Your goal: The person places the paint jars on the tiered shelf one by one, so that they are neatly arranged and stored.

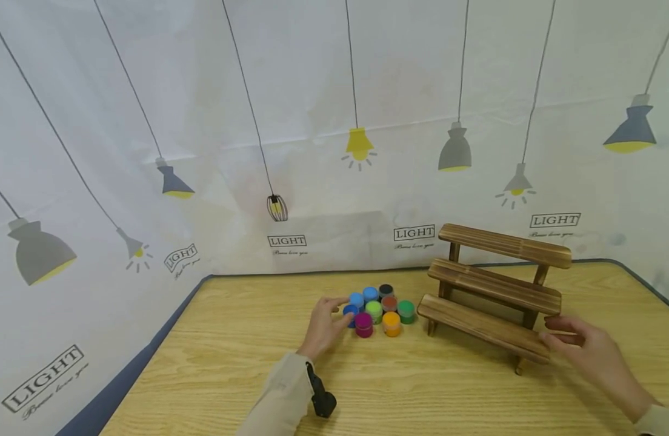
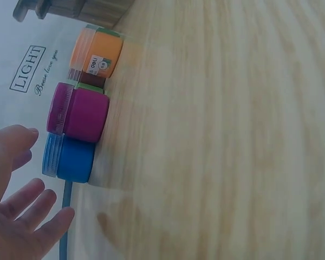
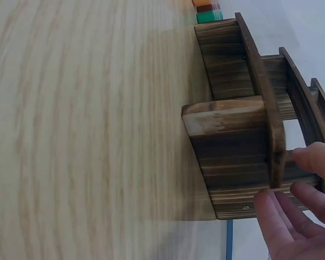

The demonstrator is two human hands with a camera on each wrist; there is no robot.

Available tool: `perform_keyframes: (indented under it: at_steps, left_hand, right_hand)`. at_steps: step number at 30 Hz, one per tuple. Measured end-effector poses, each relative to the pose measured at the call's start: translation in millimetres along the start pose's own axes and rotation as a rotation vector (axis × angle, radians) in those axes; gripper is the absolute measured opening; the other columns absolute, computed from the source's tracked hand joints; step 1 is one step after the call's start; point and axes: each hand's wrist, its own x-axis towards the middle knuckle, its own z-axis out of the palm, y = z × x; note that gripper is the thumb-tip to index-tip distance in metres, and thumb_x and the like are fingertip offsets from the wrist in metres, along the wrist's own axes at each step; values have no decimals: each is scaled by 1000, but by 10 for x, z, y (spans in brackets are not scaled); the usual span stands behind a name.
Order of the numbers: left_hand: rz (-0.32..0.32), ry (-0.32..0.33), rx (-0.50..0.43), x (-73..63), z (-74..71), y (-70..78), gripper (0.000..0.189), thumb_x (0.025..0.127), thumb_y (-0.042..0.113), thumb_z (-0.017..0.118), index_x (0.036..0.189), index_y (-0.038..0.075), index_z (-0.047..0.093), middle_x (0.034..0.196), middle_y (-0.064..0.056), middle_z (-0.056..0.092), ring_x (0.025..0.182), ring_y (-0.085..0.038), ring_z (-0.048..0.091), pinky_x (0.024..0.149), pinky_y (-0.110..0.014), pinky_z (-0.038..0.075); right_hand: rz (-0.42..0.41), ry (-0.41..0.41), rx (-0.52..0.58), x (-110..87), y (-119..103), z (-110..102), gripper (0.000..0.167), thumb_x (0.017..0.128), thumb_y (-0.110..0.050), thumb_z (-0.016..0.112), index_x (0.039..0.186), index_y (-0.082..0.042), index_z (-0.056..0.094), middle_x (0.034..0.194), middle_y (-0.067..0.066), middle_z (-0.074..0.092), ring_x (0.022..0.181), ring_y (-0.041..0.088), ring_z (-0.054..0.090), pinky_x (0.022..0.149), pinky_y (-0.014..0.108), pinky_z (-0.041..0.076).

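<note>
Several small paint jars with clear lids stand in a tight cluster on the table. My left hand (image 1: 326,327) is at the cluster's left side, fingers apart, nearest the dark blue jar (image 2: 76,158). Beside that jar is a purple jar (image 2: 78,112), then an orange jar (image 2: 97,52). In the left wrist view a gap shows between the fingers and the blue jar. To the right stands a three-tier wooden shelf (image 1: 492,287), upright and angled. My right hand (image 1: 591,351) holds the right end of its lowest board (image 3: 260,81), thumb and fingers on either side.
Light blue jars (image 1: 370,294), a black jar (image 1: 386,291), a brown jar (image 1: 389,304), a lime jar (image 1: 374,312) and a green jar (image 1: 406,312) fill the cluster, close to the shelf's left end. Behind the wood-grain table (image 1: 220,363) hangs a lamp-printed cloth (image 1: 323,181).
</note>
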Motion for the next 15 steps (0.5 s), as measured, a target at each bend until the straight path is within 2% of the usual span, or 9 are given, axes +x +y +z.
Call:
perform_keyframes:
  at_steps: [4, 11, 15]
  left_hand:
    - [-9, -11, -15, -2, 32, -17, 31, 84, 13, 61, 113, 3, 59, 107, -15, 50, 94, -28, 52, 77, -38, 45]
    - [-23, -13, -45, 8, 58, -53, 30, 84, 12, 61, 113, 1, 59, 107, -15, 52, 93, -26, 54, 79, -35, 46]
    - [-36, -4, -97, 14, 55, -66, 31, 83, 10, 62, 112, 1, 59, 107, -15, 53, 93, -27, 54, 79, -35, 46]
  right_hand:
    - [15, -50, 19, -5, -40, 43, 40, 88, -23, 56, 111, 10, 54, 102, 27, 57, 69, -12, 50, 55, 23, 48]
    - [8, -57, 3, 15, -15, 78, 35, 88, -24, 56, 105, 6, 60, 94, 19, 63, 68, -8, 53, 55, 23, 47]
    - [12, -83, 16, 32, -11, 80, 35, 88, -24, 56, 104, 7, 60, 95, 19, 63, 69, -9, 52, 57, 23, 48]
